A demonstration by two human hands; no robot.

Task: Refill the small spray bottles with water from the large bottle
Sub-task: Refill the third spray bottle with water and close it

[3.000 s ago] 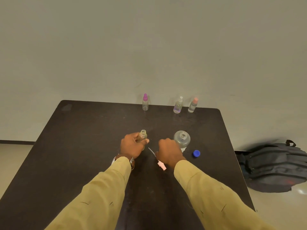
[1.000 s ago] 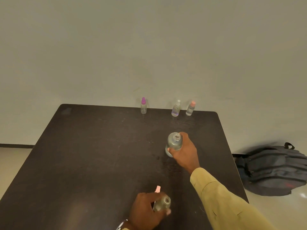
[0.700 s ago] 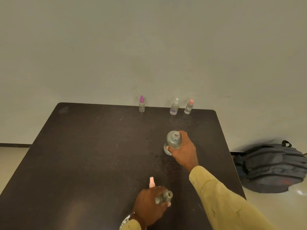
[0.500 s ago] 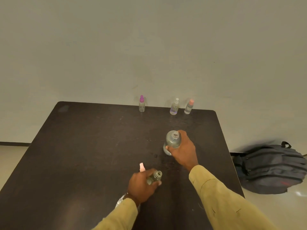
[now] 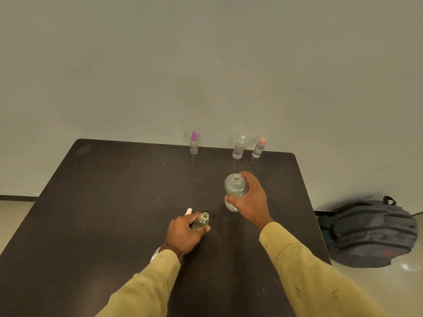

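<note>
On the dark table (image 5: 103, 202), near its middle, the right hand (image 5: 250, 202) grips the large bottle (image 5: 235, 186), with the fingers curled round the far side and the thumb across the near side. The bottle is clear and has no cap, and its round mouth faces up towards the camera. Whether its base rests on the table or hangs just above it cannot be told.

Closer to the person and a little to the left, the left hand (image 5: 183, 234) holds a small bottle (image 5: 201, 221), fingers and thumb wrapped round its body. This small bottle is open too, and it leans so that its mouth points up and towards the large bottle. The two bottles are near each other but apart. A pale pink spray top (image 5: 189, 211) pokes out just behind the knuckles of the left hand; how it is held is hidden.

Along the far edge of the table three more small spray bottles stand upright: one with a purple top (image 5: 193, 144) by itself, then one with a white top (image 5: 239, 148) and one with a salmon top (image 5: 258, 148) close together to its right. All three are capped.

Both arms wear mustard-yellow sleeves (image 5: 309, 271). A dark grey backpack (image 5: 370, 234) lies on the pale floor (image 5: 377, 289) to the right of the table, and a plain wall (image 5: 206, 65) rises behind.
</note>
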